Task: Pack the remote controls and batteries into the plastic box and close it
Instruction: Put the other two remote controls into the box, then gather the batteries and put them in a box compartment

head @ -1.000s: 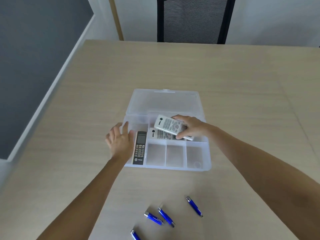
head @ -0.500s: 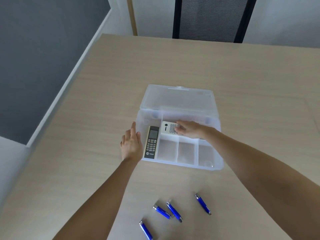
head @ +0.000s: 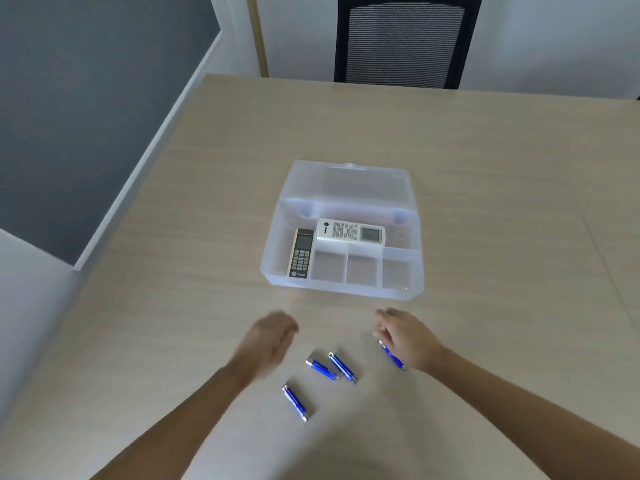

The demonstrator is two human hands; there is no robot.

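Observation:
The clear plastic box (head: 341,289) stands open in the middle of the table, its lid (head: 346,183) folded back. A white remote (head: 350,231) lies across its long rear compartment. A dark remote (head: 301,252) lies in the left compartment. Several blue batteries lie on the table nearer me: two side by side (head: 322,368) (head: 343,367), one closer (head: 294,401). My right hand (head: 407,336) is curled over the far end of a fourth battery (head: 394,358), which rests on the table. My left hand (head: 268,341) is blurred, holds nothing and hovers left of the batteries.
The three small front compartments (head: 362,268) of the box hold nothing. A black mesh chair (head: 405,43) stands beyond the table's far edge. The table's left edge (head: 138,216) runs diagonally beside a grey wall.
My right hand let go of the white remote in the box. Both hands drew back from the box toward me, down to the batteries. The view tilted so the box sits farther off.

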